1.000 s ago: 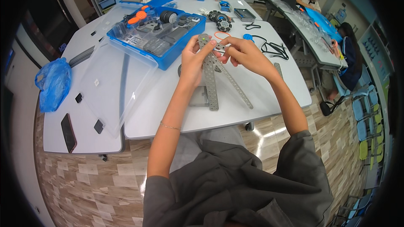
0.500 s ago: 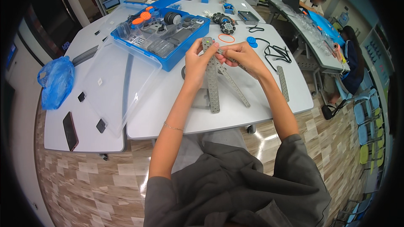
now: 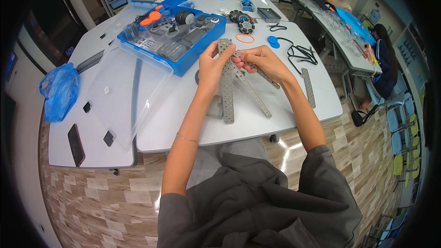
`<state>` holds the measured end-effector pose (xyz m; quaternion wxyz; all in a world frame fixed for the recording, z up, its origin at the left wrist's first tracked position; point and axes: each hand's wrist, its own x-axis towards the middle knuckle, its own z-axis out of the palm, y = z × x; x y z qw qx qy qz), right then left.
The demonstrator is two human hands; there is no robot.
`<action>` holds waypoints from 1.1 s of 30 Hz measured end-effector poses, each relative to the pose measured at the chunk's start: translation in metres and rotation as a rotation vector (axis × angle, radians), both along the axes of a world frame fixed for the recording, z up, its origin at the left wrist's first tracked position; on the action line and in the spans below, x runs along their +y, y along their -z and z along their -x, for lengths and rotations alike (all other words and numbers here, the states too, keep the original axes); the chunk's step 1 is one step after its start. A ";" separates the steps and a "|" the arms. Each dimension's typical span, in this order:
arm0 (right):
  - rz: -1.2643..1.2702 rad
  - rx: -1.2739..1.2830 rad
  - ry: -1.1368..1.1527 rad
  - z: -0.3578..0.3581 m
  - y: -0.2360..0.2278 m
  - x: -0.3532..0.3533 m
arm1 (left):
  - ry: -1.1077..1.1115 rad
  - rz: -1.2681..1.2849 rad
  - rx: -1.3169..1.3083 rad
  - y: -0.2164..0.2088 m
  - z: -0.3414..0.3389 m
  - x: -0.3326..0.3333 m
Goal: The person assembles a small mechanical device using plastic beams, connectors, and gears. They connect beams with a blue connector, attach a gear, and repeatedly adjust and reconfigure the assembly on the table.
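Note:
Over the near part of the white table, my left hand [image 3: 213, 68] is closed around the upper end of a wide grey perforated beam [image 3: 227, 95]. A small green spot shows near that beam's top. My right hand [image 3: 264, 62] pinches a second grey beam [image 3: 268, 77] close to the same end, its free end pointing down to the right. Between the two, a narrower perforated strip [image 3: 252, 93] slants down to the right. The three come together at the fingertips, where the joint is mostly hidden. Another grey beam [image 3: 308, 88] lies to the right of my right forearm.
A blue parts box [image 3: 183, 64] stands ahead on the left, its clear lid [image 3: 115, 96] beside it. Black wheels [image 3: 246, 25], an orange ring [image 3: 245, 38], a blue disc [image 3: 273, 41] and a black cable [image 3: 301, 54] lie beyond my hands. A phone [image 3: 76, 145] lies at left.
The beam in my right hand has swung so that more of its free end shows below the hand. My left hand keeps its hold, and the view has shifted slightly.

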<state>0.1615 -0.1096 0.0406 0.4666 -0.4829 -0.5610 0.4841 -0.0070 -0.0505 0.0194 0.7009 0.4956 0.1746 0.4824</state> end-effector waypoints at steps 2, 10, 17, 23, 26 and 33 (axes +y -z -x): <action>-0.010 0.007 0.030 0.001 0.000 -0.001 | 0.000 -0.007 0.004 0.000 0.000 0.000; -0.005 0.023 0.106 0.004 0.006 0.001 | -0.027 -0.053 0.012 0.003 -0.002 0.002; 0.037 0.021 0.114 0.000 0.011 0.003 | -0.078 -0.094 0.051 0.010 -0.005 0.004; 0.051 0.124 0.051 -0.003 0.005 0.001 | 0.034 0.016 0.028 0.004 -0.002 0.002; 0.128 0.197 -0.005 -0.009 -0.001 -0.001 | 0.025 0.057 0.043 0.002 -0.001 0.001; 0.352 0.400 -0.058 -0.011 0.008 0.005 | 0.126 0.120 -0.057 0.001 -0.002 0.002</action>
